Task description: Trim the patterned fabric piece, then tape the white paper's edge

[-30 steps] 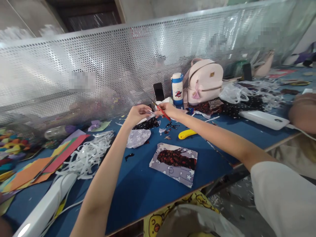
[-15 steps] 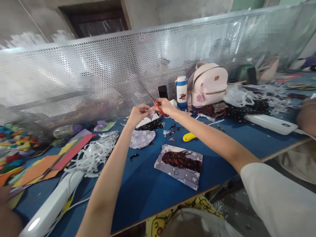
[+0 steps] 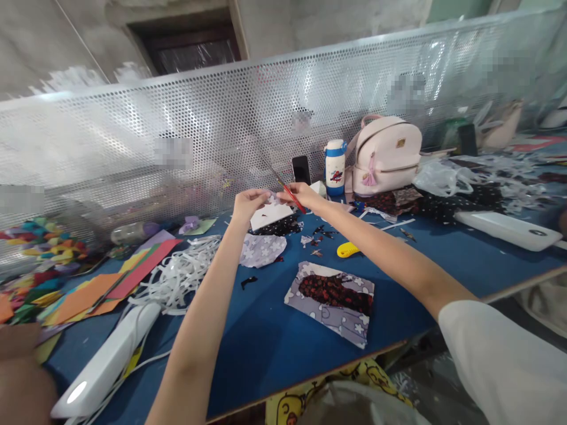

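Both my hands are held out over the far side of the blue table. My right hand (image 3: 299, 195) is closed round red-handled scissors (image 3: 292, 195), whose blades point up and to the left. My left hand (image 3: 249, 206) pinches a small pale lilac fabric scrap (image 3: 273, 199); the right fingertips are close to its other side. Below them lie a white card (image 3: 271, 217), black dotted cloth (image 3: 280, 226) and a lilac floral fabric piece (image 3: 262, 249). Nearer to me rests a lilac floral rectangle (image 3: 328, 324) with dark red-patterned cloth (image 3: 334, 292) on top.
A yellow cutter (image 3: 348, 249) lies near my right forearm. Behind stand a phone (image 3: 301, 169), a bottle (image 3: 335, 168) and a pink backpack (image 3: 387, 156) against a perforated metal screen (image 3: 212, 130). At left are white strips (image 3: 177, 277), coloured sheets (image 3: 144, 268) and a white lamp (image 3: 110, 360).
The view has shifted slightly, so the table things appear a little further right and lower. My hands stay together, with the scissors still in the right and the scrap in the left.
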Action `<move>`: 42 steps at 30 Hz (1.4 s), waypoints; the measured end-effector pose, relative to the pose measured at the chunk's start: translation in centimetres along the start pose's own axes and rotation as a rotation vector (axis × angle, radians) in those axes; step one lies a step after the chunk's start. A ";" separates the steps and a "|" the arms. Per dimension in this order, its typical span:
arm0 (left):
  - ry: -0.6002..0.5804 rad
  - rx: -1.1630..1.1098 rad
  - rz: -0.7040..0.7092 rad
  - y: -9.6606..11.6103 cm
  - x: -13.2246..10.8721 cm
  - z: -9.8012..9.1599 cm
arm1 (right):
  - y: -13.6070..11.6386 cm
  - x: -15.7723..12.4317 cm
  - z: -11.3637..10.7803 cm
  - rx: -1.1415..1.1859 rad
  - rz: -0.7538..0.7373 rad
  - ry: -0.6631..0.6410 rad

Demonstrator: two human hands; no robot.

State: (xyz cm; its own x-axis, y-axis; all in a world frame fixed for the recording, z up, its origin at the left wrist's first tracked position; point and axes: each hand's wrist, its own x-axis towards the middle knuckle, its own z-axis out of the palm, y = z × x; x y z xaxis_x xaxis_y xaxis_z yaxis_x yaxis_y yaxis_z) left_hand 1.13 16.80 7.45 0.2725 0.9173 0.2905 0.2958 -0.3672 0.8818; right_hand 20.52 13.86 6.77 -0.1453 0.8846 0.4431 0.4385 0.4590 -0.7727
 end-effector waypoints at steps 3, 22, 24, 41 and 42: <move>0.033 -0.010 -0.006 0.1 0.1 -0.4 | 0.3 -0.4 -0.6 -0.233 -0.082 0.042; 0.031 0.050 0.001 0.2 0.0 -0.8 | 0.7 -1.7 -2.2 -0.881 -0.206 -0.049; 0.022 0.052 0.004 0.2 0.0 -0.8 | 0.6 -1.7 -2.1 -0.886 -0.205 -0.052; 0.022 0.085 0.002 0.1 0.0 -0.8 | 0.5 -1.6 -2.3 -0.901 -0.169 -0.046; 0.021 0.090 0.000 0.1 0.0 -0.8 | 0.5 -1.6 -2.3 -0.900 -0.170 -0.053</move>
State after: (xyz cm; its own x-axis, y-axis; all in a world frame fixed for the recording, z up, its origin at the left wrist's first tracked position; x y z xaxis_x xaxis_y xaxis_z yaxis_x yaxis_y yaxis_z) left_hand 0.41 16.92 7.89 0.2539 0.9198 0.2992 0.3767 -0.3789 0.8453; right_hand 22.99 12.48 6.66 -0.3015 0.8240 0.4796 0.9298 0.3655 -0.0434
